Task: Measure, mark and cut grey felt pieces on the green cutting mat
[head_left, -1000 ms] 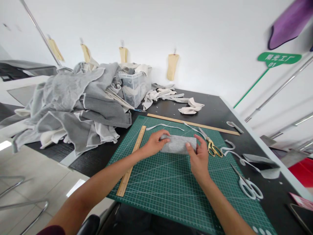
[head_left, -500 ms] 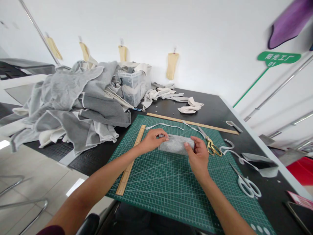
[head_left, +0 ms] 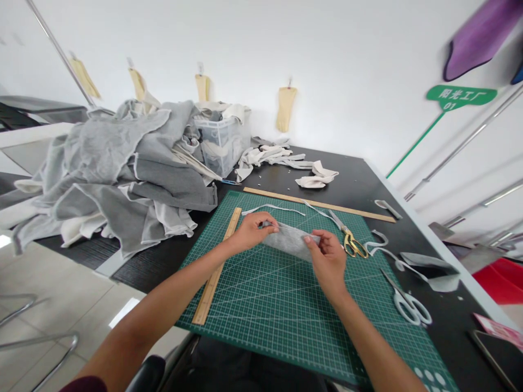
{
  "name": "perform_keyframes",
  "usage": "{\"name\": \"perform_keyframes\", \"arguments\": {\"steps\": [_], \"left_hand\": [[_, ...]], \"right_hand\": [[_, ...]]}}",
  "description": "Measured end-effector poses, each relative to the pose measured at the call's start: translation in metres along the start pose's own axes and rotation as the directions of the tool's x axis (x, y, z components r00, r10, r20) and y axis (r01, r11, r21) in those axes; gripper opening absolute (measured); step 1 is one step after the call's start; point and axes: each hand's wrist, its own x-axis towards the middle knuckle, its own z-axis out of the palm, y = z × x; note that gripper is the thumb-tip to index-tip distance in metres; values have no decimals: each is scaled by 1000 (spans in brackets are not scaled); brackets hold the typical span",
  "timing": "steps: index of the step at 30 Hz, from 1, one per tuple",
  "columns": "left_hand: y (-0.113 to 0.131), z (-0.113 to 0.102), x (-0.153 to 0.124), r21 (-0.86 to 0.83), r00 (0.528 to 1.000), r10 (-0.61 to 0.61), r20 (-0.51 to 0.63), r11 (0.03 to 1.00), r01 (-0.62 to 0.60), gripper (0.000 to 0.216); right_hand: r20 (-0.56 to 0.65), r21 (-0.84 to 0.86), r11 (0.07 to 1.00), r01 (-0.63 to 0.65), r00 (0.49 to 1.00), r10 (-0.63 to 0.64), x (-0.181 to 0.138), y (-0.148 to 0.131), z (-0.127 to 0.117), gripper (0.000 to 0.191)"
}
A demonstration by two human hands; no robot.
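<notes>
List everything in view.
table: 1, black, centre
mat: 1, green, table
cloth: 1, grey, above mat
rulers: 2, tan, mat edges
large scissors: 2, gold and white, right
strips: several, pale, mat and right
fabric heap: 1, greyish, left
bin: 1, clear, beside heap
scraps: several, pale, table back
tool: 1, blue, by heap
hanging pieces: 4, yellow, wall
sign: 1, green, right
phone-like object: 1, dark, right
left hand, right hand: 2, bare, on cloth

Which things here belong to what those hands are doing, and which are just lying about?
Likely in use:
- grey cloth, held by the left hand and right hand
- green mat beneath

Seemingly just lying about, untouched:
- gold-handled scissors
- white-handled scissors
- short ruler
- long ruler
- fabric pile
</notes>
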Motion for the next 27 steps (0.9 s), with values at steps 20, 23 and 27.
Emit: {"name": "perform_keyframes", "arguments": {"steps": [20, 23, 27], "left_hand": [[-12, -1, 0, 29, 993, -107, -40, 994, 108, 16], [-15, 0, 0, 28, 991, -109, -73, 993, 112, 15], [-19, 3, 0, -80, 985, -142, -95, 988, 135, 19]], "right_hand": [[-93, 78, 996, -50, 994, 57, 7, 3, -3, 35], [-103, 41, 998, -39, 994, 43, 7, 1, -4, 35], [-115, 7, 999, -31, 993, 32, 8, 1, -5, 35]]}}
